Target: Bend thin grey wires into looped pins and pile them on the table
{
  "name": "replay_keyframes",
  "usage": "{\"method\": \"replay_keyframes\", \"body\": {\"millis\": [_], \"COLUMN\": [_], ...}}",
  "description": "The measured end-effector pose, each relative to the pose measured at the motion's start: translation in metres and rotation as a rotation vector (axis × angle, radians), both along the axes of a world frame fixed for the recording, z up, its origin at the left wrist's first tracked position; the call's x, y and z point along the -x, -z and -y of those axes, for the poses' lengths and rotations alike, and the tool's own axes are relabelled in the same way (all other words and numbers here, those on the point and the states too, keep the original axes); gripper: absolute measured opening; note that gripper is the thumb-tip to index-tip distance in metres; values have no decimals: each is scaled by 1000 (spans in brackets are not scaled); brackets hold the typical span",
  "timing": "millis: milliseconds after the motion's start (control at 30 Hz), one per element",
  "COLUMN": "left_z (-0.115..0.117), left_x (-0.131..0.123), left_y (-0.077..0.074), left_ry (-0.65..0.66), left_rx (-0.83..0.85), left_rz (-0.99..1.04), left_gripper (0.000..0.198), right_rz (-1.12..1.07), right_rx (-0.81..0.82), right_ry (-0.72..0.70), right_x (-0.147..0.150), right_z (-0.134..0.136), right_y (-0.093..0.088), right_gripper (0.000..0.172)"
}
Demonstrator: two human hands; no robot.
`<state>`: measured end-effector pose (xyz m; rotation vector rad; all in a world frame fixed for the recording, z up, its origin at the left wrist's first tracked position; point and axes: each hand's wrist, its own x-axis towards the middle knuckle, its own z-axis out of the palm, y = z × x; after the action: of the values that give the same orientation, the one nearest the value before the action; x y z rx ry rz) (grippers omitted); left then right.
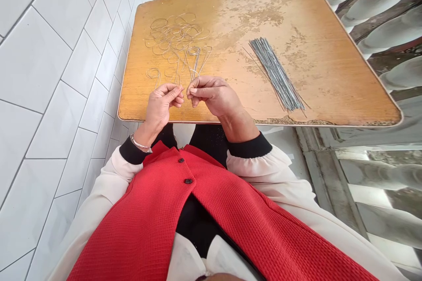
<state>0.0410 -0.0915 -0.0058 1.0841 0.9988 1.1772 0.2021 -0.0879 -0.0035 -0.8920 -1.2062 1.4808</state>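
Note:
My left hand [164, 102] and my right hand [211, 94] meet over the near edge of a worn wooden table [316, 61]. Both are closed in a pinch on one thin wire [197, 66] that rises from between the fingertips and ends in a loop. Just beyond my hands lies a loose pile of bent wire loops [176, 37]. To the right of my right hand a bundle of straight wires [276, 73] lies flat on the table.
A white tiled wall [56, 74] runs along the left side, close to the table edge. On the right stand pale balusters of a railing [379, 4]. My red vest and pale sleeves fill the lower view.

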Motion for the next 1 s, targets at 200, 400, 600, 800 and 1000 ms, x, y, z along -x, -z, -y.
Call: {"method": "replay_keyframes", "body": {"millis": [200, 400, 600, 800, 1000], "left_z": [-5, -8, -19, -24, -23], "left_x": [9, 21, 27, 26, 18], "left_y": [19, 22, 13, 21, 30], "left_ry": [-44, -81, -138, -141, -164], "left_rx": [-462, -954, -1175, -1178, -1059], "left_rz": [-325, -722, -891, -864, -787], "left_gripper": [36, 30, 34, 30, 27], "right_rz": [-78, -94, -109, -126, -124], "right_rx": [53, 69, 53, 37, 51], "right_ry": [126, 95, 111, 162, 214], "right_x": [6, 9, 10, 15, 17], "right_z": [4, 9, 11, 10, 11], "right_y": [-1, -2, -2, -3, 0], "right_gripper": [22, 22, 20, 17, 18]}}
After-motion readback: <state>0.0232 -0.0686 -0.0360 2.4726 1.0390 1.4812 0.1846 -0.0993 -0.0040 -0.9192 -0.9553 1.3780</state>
